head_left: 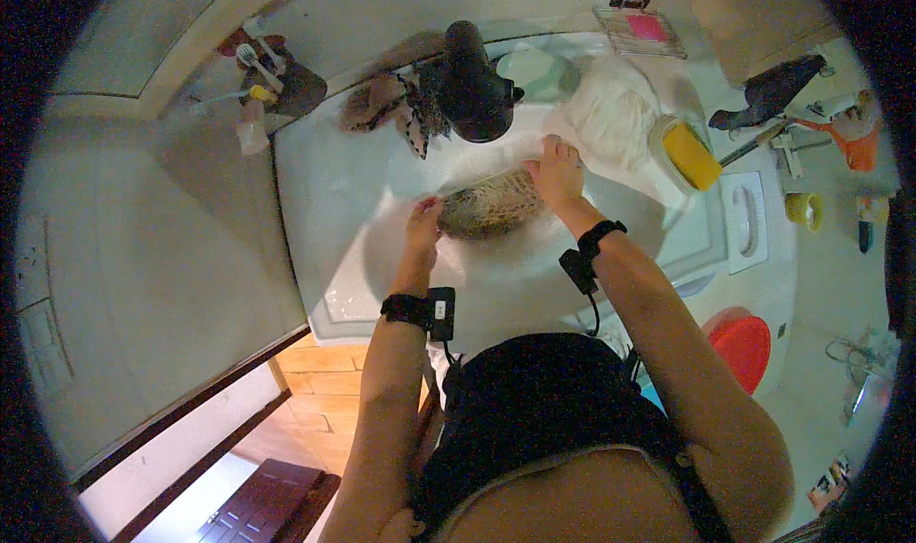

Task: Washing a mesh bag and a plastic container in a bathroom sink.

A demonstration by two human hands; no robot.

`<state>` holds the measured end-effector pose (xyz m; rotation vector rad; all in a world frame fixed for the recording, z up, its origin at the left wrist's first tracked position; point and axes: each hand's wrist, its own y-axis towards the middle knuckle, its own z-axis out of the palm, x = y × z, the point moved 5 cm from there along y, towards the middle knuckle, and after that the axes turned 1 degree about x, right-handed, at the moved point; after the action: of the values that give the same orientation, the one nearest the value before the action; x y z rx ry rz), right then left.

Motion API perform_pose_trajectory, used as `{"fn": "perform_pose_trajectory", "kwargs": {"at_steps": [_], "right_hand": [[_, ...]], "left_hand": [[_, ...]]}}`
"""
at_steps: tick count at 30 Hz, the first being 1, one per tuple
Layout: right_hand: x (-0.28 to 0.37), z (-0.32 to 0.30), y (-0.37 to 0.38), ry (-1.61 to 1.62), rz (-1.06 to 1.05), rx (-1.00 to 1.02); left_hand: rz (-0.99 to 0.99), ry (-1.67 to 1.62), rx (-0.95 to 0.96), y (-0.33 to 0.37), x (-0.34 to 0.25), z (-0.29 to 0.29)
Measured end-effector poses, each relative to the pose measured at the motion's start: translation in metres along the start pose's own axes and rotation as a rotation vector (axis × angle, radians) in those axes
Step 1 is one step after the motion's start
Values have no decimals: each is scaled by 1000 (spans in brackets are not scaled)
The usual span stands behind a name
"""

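Observation:
A piece of brownish, net-like fabric (491, 204) is stretched between my hands over a white basin (358, 242). My left hand (424, 226) pinches its left end with closed fingers. At the opposite end, my right hand (559, 176) is closed on the fabric's upper right edge. Just beyond the fabric stands a black rounded fixture (472, 85), perhaps a tap. Patterned crumpled cloth (391, 109) lies to its left. A bunched white mass (615, 109), fluffy or mesh-like, sits beyond my right hand.
A yellow block (692, 156) rests on a pale container at the basin's right. Brushes (262, 61) stand in a holder at the far left. A wire rack (639, 30) with a pink piece hangs on the wall. A red tub (739, 347) is beside my right arm.

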<state>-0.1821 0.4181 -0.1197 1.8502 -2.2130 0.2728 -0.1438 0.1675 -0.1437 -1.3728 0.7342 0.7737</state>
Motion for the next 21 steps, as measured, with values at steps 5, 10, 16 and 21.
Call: {"fn": "perform_pose_trajectory", "kwargs": {"at_steps": [5, 10, 16, 21], "right_hand": [[40, 43, -43, -169, -428, 661], [65, 24, -29, 20, -222, 507], [107, -15, -51, 1013, -88, 661], [127, -36, -53, 566, -132, 260]], "left_hand": [[-284, -174, 265, -11, 17, 49], [432, 352, 32, 20, 26, 17], [-451, -798, 377, -8, 9, 70], [-180, -686, 576, -2, 29, 70]]}}
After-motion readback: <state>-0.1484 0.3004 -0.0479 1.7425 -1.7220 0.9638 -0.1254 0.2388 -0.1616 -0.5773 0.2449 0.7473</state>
